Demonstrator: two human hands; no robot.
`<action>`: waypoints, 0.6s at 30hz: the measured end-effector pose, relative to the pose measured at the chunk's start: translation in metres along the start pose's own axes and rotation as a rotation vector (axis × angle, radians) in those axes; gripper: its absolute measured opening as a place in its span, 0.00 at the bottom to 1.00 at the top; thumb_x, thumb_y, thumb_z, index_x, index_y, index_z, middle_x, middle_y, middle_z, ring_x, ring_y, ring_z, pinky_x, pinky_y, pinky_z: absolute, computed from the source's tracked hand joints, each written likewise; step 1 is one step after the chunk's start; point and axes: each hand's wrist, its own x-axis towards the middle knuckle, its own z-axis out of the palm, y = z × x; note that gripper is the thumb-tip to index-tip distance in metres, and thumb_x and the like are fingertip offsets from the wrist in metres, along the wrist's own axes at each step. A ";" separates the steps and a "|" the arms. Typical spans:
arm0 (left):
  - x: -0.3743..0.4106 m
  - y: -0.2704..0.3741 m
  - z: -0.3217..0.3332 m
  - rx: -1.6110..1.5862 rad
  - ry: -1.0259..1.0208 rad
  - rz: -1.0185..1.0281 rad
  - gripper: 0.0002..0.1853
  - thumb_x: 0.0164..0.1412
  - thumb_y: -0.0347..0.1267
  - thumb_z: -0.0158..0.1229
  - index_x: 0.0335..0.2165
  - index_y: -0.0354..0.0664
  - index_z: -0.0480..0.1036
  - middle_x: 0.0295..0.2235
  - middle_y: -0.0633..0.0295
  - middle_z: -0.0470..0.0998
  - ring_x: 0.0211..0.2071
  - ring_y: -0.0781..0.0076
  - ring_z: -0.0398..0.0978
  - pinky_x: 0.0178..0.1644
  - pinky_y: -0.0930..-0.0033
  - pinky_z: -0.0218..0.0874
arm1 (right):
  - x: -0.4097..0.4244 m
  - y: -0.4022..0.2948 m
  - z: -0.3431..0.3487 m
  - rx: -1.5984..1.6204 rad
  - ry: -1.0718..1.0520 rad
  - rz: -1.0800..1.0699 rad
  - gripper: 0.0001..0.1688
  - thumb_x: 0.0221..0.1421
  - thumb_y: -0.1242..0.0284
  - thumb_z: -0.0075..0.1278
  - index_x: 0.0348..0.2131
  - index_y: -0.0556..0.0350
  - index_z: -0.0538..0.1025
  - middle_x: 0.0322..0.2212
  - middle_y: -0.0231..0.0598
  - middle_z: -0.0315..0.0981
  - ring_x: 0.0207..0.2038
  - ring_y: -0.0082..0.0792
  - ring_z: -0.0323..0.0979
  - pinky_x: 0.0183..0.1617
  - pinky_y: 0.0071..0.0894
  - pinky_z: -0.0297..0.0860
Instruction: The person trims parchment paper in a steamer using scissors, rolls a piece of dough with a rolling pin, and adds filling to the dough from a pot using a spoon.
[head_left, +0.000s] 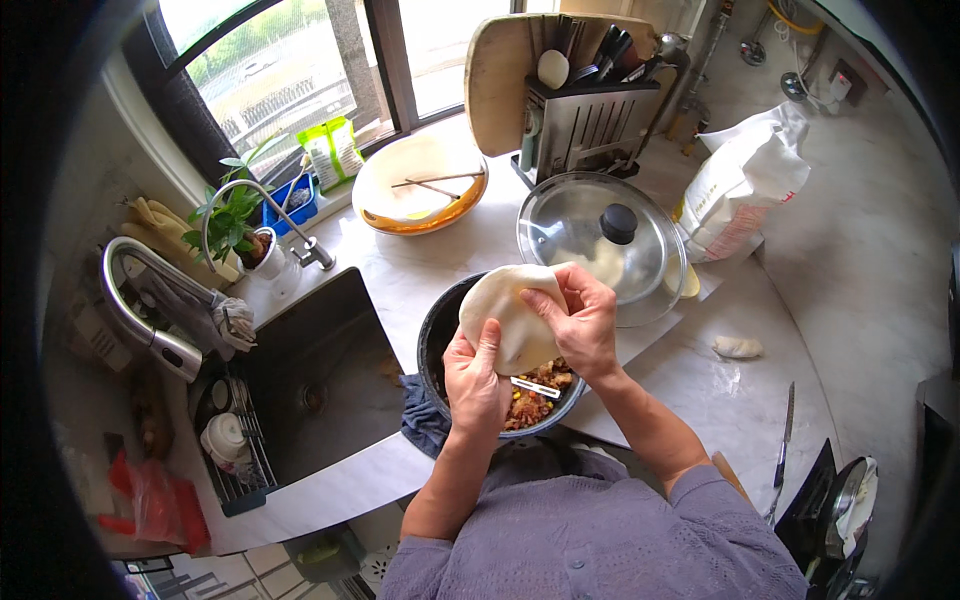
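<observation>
A flat round of pale dough (510, 315) is held up between my two hands. My left hand (480, 375) pinches its lower left edge, thumb on top. At the upper right edge, my right hand (581, 319) grips it with the thumb pressed on the face. Directly below is a dark pot (429, 352) with a chunky cooked filling (529, 409) of brown and yellow bits. A white slotted utensil handle (535, 387) lies across that filling. The dough and my hands hide much of the pot. A blue-grey cloth (424, 416) touches the pot's left side.
Behind the pot a glass lid (570, 214) covers pale dough pieces. A small dough lump (737, 346) and a knife (784, 439) lie on the right counter. The sink (330, 352) is at left; an orange-rimmed bowl (420, 180) with chopsticks, a knife block (589, 124) and a white bag (742, 184) stand behind.
</observation>
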 end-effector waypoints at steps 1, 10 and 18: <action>-0.002 0.005 0.002 -0.004 0.018 0.013 0.18 0.71 0.30 0.53 0.55 0.31 0.68 0.51 0.54 0.77 0.51 0.66 0.76 0.57 0.64 0.68 | 0.001 0.000 0.004 0.001 0.018 -0.026 0.10 0.59 0.77 0.60 0.41 0.62 0.78 0.33 0.38 0.82 0.34 0.22 0.78 0.38 0.21 0.74; 0.016 0.040 -0.036 -0.315 -0.147 -0.186 0.27 0.73 0.40 0.47 0.62 0.37 0.60 0.59 0.51 0.68 0.60 0.55 0.67 0.64 0.47 0.60 | 0.030 0.001 0.039 -0.041 -0.167 -0.054 0.09 0.59 0.77 0.59 0.40 0.62 0.78 0.29 0.35 0.80 0.32 0.20 0.77 0.34 0.20 0.72; 0.007 0.097 -0.101 -0.352 0.051 -0.048 0.29 0.73 0.43 0.45 0.63 0.35 0.59 0.60 0.48 0.67 0.62 0.49 0.65 0.68 0.40 0.53 | -0.015 0.019 -0.003 -1.084 -0.561 -0.377 0.18 0.53 0.65 0.63 0.36 0.57 0.72 0.25 0.42 0.73 0.27 0.43 0.76 0.30 0.41 0.72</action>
